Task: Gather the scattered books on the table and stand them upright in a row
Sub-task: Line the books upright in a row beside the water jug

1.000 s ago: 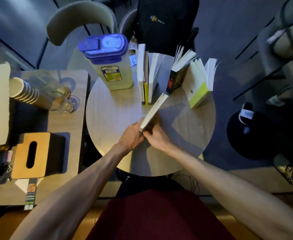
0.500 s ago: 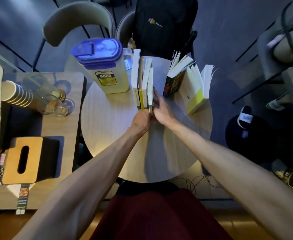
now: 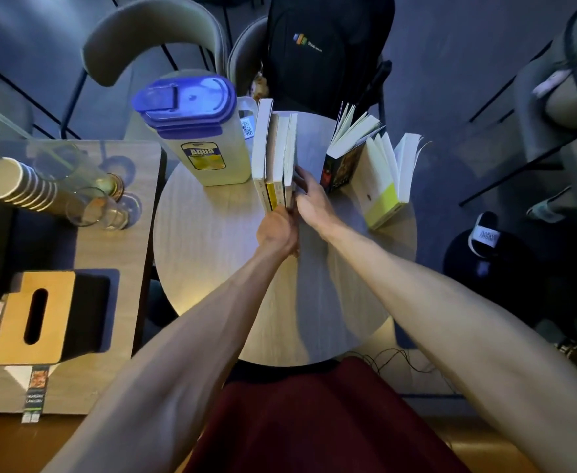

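Three white and yellow books (image 3: 269,155) stand upright in a tight row on the round wooden table (image 3: 212,254), against a blue-lidded pitcher (image 3: 205,145). The rightmost, a thin book (image 3: 291,148), is held from both sides. My left hand (image 3: 277,233) grips its near edge, and my right hand (image 3: 311,199) presses flat along its right cover. To the right, a dark-covered book (image 3: 340,169) and a white book with a yellow-green band (image 3: 379,189) stand apart from the row, their pages fanned open.
A rectangular side table on the left carries stacked paper cups (image 3: 21,186), drinking glasses (image 3: 92,203) and a wooden tissue box (image 3: 31,319). Chairs stand behind the round table, one holding a black backpack (image 3: 324,52). A slipper (image 3: 483,235) lies on the floor at right.
The thin book, tilted in both hands near the table's middle a second ago, has been carried forward and now stands upright as the rightmost of the row. Both hands moved with it.
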